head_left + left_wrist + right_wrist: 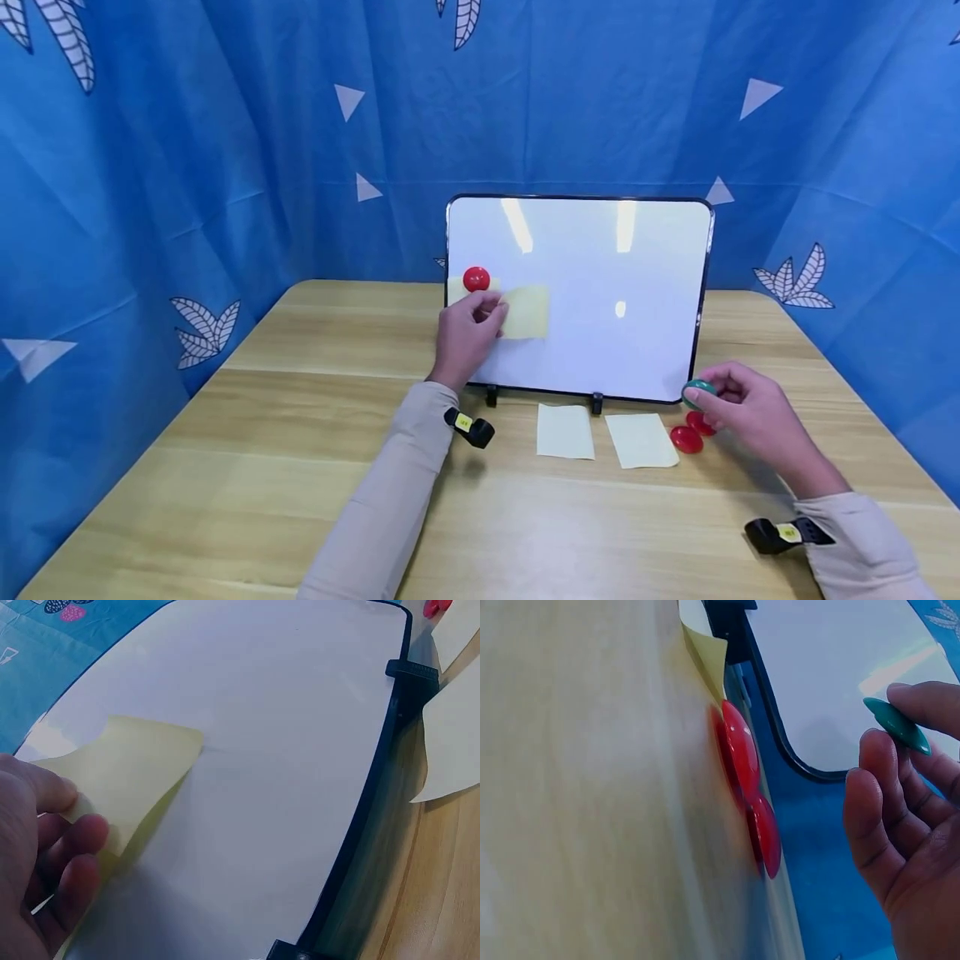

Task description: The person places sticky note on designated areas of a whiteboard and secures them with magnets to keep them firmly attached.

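My left hand (467,337) pinches a pale yellow sticky note (527,312) by its left side, against the left part of a small whiteboard (585,350). In the left wrist view the note (146,761) bends slightly, its far edge close over the board. A round red magnet (476,278) sits on the board just above the hand, over another yellow note partly hidden by the fingers. At the board's lower right corner my right hand (753,412) pinches a round green magnet (897,725) between thumb and fingers, raised above the table.
Two red magnets (687,439) lie on the wooden table below the right hand. Beside them lie two pale notes, a right one (642,440) and a left one (566,432), in front of the board's black feet (597,403). A blue curtain (585,100) hangs behind.
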The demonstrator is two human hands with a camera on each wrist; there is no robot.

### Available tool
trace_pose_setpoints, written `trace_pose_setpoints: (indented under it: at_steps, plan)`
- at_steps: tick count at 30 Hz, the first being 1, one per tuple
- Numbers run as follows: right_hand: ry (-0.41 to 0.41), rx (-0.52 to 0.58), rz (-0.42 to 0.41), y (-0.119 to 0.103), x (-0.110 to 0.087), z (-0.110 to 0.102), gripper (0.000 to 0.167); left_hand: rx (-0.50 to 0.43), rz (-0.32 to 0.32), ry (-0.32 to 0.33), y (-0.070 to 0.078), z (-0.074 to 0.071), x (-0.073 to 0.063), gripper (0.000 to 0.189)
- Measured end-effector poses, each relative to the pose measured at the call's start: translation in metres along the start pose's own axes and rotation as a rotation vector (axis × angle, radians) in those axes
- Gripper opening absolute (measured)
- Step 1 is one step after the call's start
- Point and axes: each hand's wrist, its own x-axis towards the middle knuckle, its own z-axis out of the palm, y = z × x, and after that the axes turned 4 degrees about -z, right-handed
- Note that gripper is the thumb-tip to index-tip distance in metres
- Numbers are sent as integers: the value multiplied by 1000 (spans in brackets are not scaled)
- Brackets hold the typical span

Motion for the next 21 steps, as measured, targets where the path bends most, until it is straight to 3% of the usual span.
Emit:
trace_pose_setpoints:
  at_steps: [8, 17, 21]
  plan:
    - [-29, 51, 0, -5, 3, 8, 38, -14, 48, 66, -3, 3, 4, 21]
    - [-74, 234, -29, -18, 12, 23, 31, 29, 103, 89, -6, 5, 5, 20]
    - [-105, 255, -34, -21, 18, 27, 32, 34, 119, 91, -4, 10, 5, 19]
